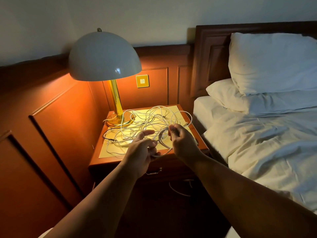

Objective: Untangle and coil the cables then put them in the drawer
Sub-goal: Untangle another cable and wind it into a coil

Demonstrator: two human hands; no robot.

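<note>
The left hand [139, 149] curls its fingers around a loop of white cable [163, 143], forefinger stretched forward; the right hand [182, 142] pinches a strand of the same loop between thumb and curled fingers. Both hang over the front of the nightstand [96, 162], where the tangled cables [145, 124] (mostly white, one black) sprawl across a pale mat [109, 152]. The drawer [154, 171] below shows only its handle and looks closed. A domed lamp [104, 56] glows at the back left. No writing or brand is legible. A bed [265, 143] lies to the right.
</note>
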